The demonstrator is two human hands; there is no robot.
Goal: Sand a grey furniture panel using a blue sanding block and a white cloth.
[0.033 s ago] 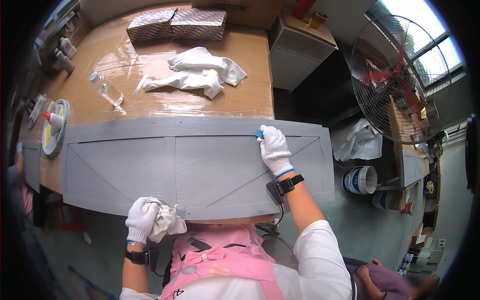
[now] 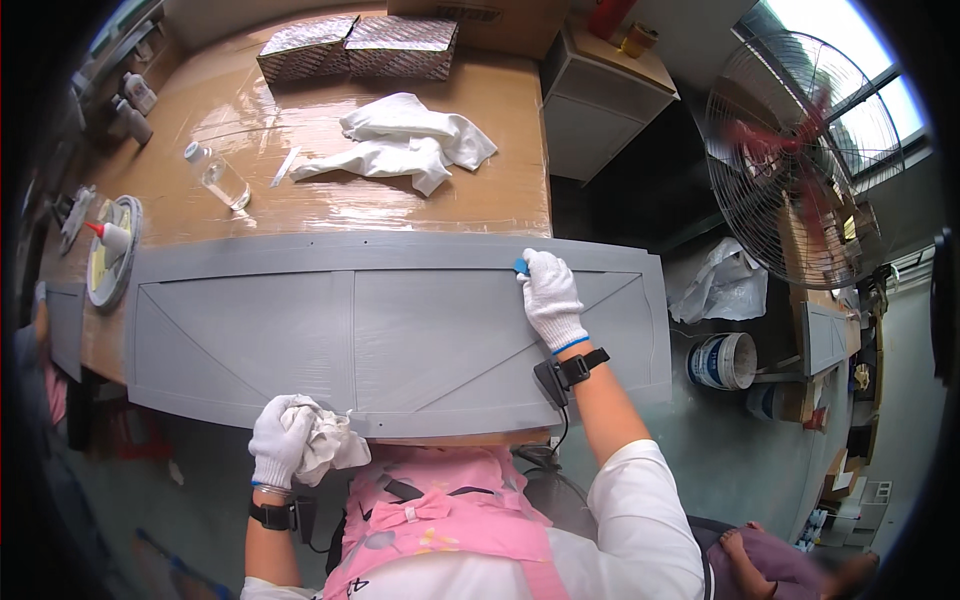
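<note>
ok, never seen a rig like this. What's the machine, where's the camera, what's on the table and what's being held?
There's no machine: a person works with their own hands, in white knit gloves, a black strapped device on each wrist. The view comes from the left of two fisheye cameras worn on the head, looking down, so straight edges bend near the rim.

The left hand holds a crumpled white cloth by the near edge of a long grey panel. The right hand pinches a small blue piece near the panel's far edge; it's too hidden to identify.

Beyond the panel, the brown film-covered table bears a spread white cloth, a clear white-capped bottle and two patterned boxes.
</note>
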